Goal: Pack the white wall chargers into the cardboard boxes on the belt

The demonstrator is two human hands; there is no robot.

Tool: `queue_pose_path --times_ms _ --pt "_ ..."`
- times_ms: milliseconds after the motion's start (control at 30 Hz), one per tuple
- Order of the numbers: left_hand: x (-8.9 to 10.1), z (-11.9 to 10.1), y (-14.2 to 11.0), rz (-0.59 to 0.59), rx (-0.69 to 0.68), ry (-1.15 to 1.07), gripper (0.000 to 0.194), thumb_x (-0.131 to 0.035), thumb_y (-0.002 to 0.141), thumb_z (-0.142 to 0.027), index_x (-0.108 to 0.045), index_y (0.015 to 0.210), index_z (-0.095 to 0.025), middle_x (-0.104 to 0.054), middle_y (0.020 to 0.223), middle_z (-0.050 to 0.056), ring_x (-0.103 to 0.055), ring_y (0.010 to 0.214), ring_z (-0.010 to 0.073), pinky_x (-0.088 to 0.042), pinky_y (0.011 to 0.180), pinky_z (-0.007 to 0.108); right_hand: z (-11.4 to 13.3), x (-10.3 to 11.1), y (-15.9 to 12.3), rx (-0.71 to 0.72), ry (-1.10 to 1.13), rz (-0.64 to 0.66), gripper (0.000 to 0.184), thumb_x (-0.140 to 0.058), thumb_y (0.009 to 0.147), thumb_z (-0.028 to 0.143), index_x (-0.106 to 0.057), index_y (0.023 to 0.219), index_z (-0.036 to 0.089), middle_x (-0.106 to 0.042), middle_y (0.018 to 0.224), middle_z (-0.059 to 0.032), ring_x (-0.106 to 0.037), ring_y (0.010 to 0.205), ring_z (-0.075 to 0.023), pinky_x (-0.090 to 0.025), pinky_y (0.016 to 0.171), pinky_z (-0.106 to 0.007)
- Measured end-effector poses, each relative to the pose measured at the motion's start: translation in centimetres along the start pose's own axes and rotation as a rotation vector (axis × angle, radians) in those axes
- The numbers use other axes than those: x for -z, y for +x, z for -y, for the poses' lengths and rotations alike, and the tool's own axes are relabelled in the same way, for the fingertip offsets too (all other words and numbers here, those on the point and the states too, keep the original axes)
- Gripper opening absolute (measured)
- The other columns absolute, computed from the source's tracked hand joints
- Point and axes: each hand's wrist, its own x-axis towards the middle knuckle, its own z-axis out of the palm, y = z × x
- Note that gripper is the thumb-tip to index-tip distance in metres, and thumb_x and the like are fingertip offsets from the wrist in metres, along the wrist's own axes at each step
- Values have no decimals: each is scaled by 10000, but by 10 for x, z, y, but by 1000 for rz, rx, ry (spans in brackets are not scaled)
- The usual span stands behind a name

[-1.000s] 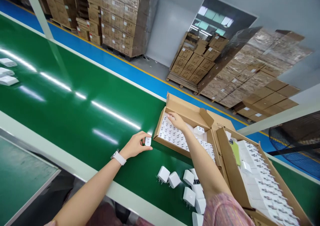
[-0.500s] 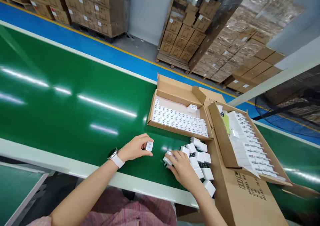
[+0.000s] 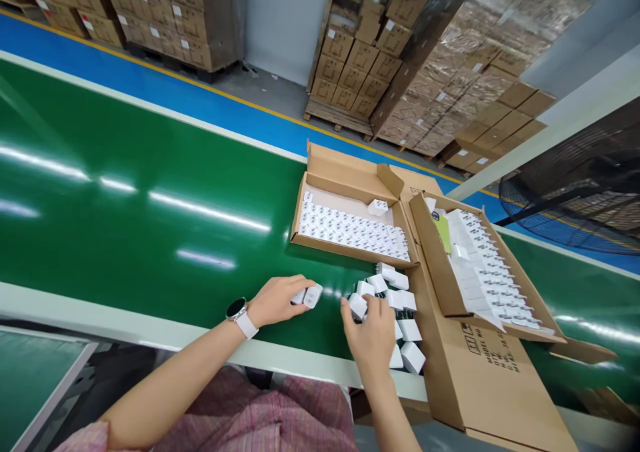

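Note:
My left hand (image 3: pixel 280 300), with a watch on its wrist, is closed around two white plug chargers (image 3: pixel 313 297), held side by side just above the green table. To its right, my right hand (image 3: pixel 371 332) has thumb and fingers about another white charger (image 3: pixel 357 306) at the left edge of a loose heap. The heap's chargers (image 3: pixel 411 331) lie in different directions, and metal prongs show on some. Behind the heap, an open cardboard box (image 3: pixel 350 244) holds rows of chargers standing close together, with one lying apart on the liner (image 3: pixel 378 207).
A second open carton (image 3: pixel 445 285), with chargers and white paper, sits tilted on a large cardboard box (image 3: pixel 495 399) at the right. A fan (image 3: pixel 575 199) stands beyond it. The green table (image 3: pixel 125 252) stretches left. Stacked cartons (image 3: pixel 350 72) line the back.
The left hand held one charger and now has two. My right hand, which was on a charger between the left hand and the heap, has moved right to another at the heap.

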Motion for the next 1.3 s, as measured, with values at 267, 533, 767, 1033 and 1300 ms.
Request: queue_pose_path --times_ms 267,533,767,1033,1300 --pt "15 6 -4 -108 71 -51 276 -756 873 -372 -693 1092 -217 -706 1132 60 -718 927 227 -560 775 311 -8 -12 -5 -36 -226 106 324 -488 966 394 -627 1152 168 -654 972 -141 -584 1025 -363 -410 915 -527" --pt "20 9 -3 -34 70 -100 276 -799 833 -366 -713 1052 -221 -698 1100 54 -706 935 228 -561 811 318 14 -8 8 110 604 334 428 -498 884 225 -544 1310 240 -607 1221 -132 -631 958 -245 -561 832 -415" --pt "11 7 -2 47 60 -65 522 -803 827 -319 -633 1315 -240 -673 1315 67 -706 1095 279 -566 890 351 2 -10 32 18 333 110 372 -510 906 294 -609 1252 200 -643 1080 -142 -615 966 -297 -532 805 -442" --pt "12 3 -5 0 80 -84 719 -771 874 -462 -488 1516 -303 -593 1468 74 -698 1095 268 -579 873 348 -55 -2 41 -36 139 301 311 -564 922 396 -634 1160 209 -686 1005 -148 -637 935 -336 -496 803 -457" --pt "18 2 -6 12 93 -90 624 -738 895 -475 -553 1462 -292 -609 1450 68 -703 982 238 -582 828 334 -56 28 19 -18 429 388 387 -547 959 499 -587 1219 214 -630 839 -34 -607 714 -217 -520 689 -353"
